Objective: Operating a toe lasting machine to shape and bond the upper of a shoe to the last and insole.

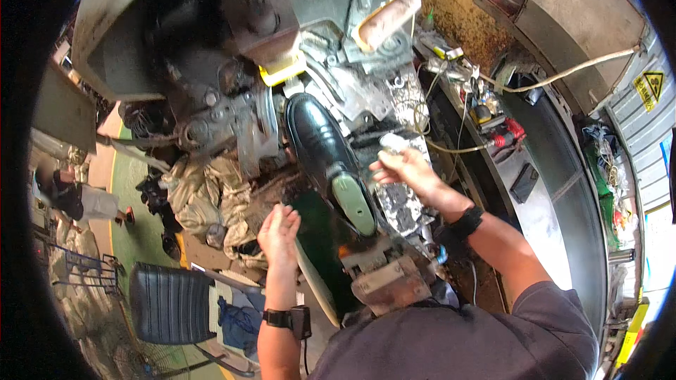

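A glossy black shoe [320, 134] sits tilted in the machine at the middle, its toe pointing away from me. From its opening shows the green top of a shoe last [353, 204]. My left hand [279, 236] is raised left of the shoe's heel end, apart from it, fingers loosely bent and nothing visible in them. To the right of the shoe, my right hand [407, 170] reaches in with fingers partly curled and apart. A small white piece [393, 142] shows at its finger side; whether the hand touches it cannot be made out.
A yellow-edged machine part [283, 69] stands over the shoe's toe. Below the heel is a worn metal block [391, 285]. On the right bench lie a red tool [508, 134] and a phone-like dark slab [524, 183]. A black chair [172, 302] and pale sacks [201, 197] are at left.
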